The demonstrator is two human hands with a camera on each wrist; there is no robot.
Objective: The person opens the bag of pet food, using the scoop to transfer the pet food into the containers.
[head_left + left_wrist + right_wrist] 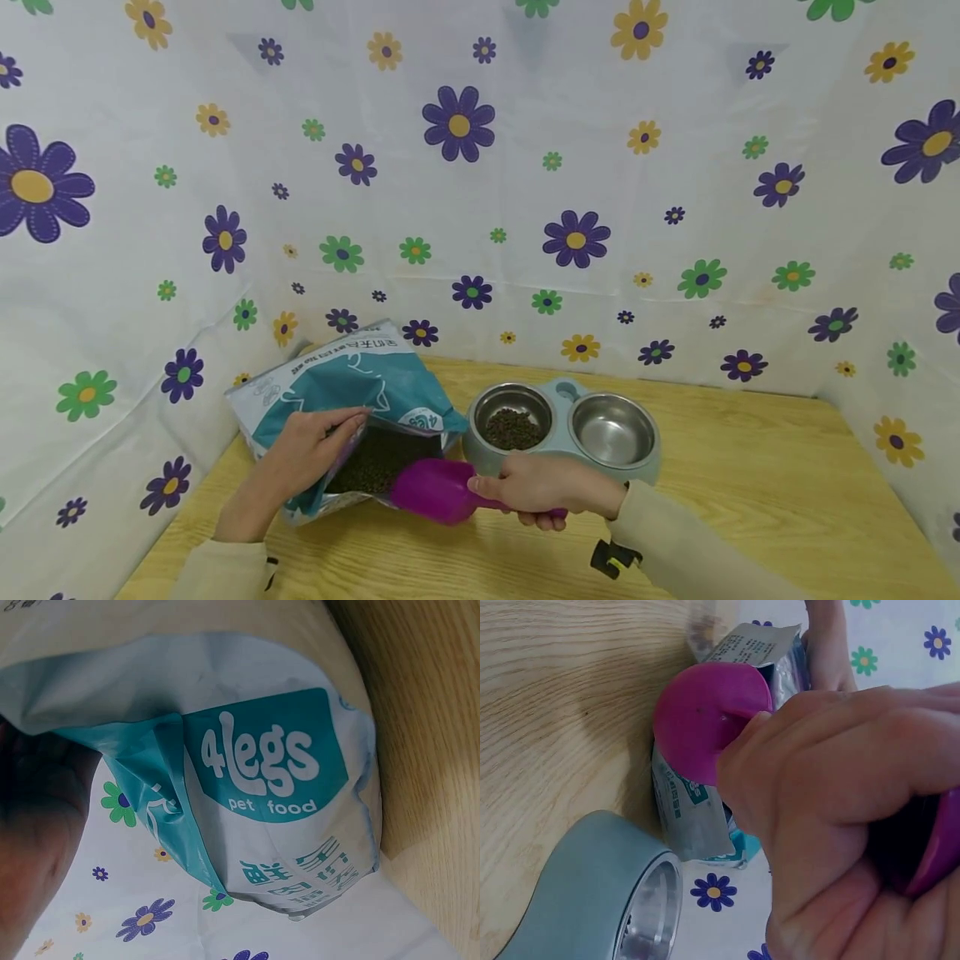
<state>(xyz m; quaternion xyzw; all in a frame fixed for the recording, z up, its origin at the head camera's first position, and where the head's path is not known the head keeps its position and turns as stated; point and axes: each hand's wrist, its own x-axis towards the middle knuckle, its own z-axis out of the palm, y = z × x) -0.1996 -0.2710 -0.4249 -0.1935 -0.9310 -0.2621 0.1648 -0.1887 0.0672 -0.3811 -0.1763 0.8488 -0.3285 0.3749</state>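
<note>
A teal and white pet food bag (416, 387) lies on its side with its mouth open toward me, brown kibble (375, 462) showing inside. My left hand (300, 454) pinches the upper edge of that mouth; the left wrist view shows the bag's "4Legs" side (262, 757). The handle of a magenta scoop (438, 493) is gripped in my right hand (543, 483). Its scoop end overlaps the lower lip of the bag mouth in the head view. In the right wrist view, the scoop's rounded underside (701, 720) faces the camera, hiding what it contains.
Behind my right hand stands a pale blue double feeder (564, 417) with two metal bowls. Some kibble (513, 427) lies in the left bowl, while the right bowl (613, 429) shows bare metal. A flower-print sheet (517, 192) surrounds the wooden table (757, 467) at the back and sides.
</note>
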